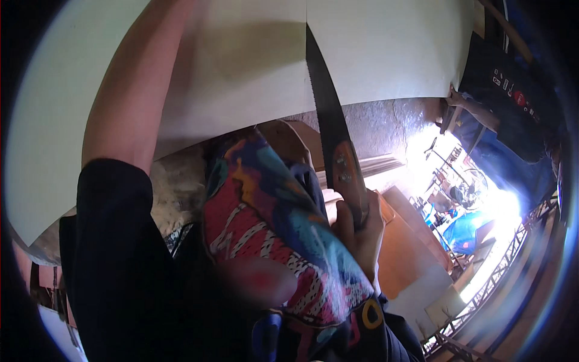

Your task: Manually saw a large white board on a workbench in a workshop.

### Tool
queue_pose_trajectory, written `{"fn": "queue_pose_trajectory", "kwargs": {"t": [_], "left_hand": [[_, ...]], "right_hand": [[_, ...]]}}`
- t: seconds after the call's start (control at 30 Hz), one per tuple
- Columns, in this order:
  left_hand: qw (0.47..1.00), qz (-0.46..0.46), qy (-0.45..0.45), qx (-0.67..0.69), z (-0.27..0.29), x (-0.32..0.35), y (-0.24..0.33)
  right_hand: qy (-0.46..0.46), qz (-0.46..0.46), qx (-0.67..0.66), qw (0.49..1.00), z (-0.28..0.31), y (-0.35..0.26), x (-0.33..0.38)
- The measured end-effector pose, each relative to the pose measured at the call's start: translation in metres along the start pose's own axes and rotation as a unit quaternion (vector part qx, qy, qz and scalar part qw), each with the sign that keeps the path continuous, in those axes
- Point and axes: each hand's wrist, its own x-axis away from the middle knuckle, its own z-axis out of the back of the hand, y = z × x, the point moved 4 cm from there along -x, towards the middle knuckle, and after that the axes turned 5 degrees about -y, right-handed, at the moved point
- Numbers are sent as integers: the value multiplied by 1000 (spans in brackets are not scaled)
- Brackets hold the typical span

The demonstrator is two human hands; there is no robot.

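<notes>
Gripping the brown wooden handle of a dark-bladed handsaw (330, 130), the right hand (360, 232) has its fingers wrapped tight around the grip, low and right of centre. Just left of it, close to the camera, sits a brightly patterned cloth in red, blue and yellow (274, 241), draped over the person's body, with a black sleeve (114, 253) beside it on the left. From that sleeve the bare left forearm (136, 90) rises to the top edge, lying across a large pale flat board (386, 48); the left hand itself is out of view, so I cannot tell how its fingers stand. The saw's blade runs up from the handle into a straight cut in the board. Farther right, another person's hand (456, 98) touches the board's edge, above a sunlit yard.
</notes>
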Motion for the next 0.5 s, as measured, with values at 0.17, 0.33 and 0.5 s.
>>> {"fn": "queue_pose_trajectory", "kwargs": {"t": [0.17, 0.33, 0.5], "left_hand": [[1000, -21, -2, 3, 3, -2, 19], [1000, 7, 23, -18, 3, 0, -8], [1000, 8, -7, -20, 6, 3, 7]], "right_hand": [[15, 123, 142, 982, -12, -47, -111], [24, 243, 83, 966, -22, -23, -73], [-9, 72, 116, 991, 1, -5, -3]]}}
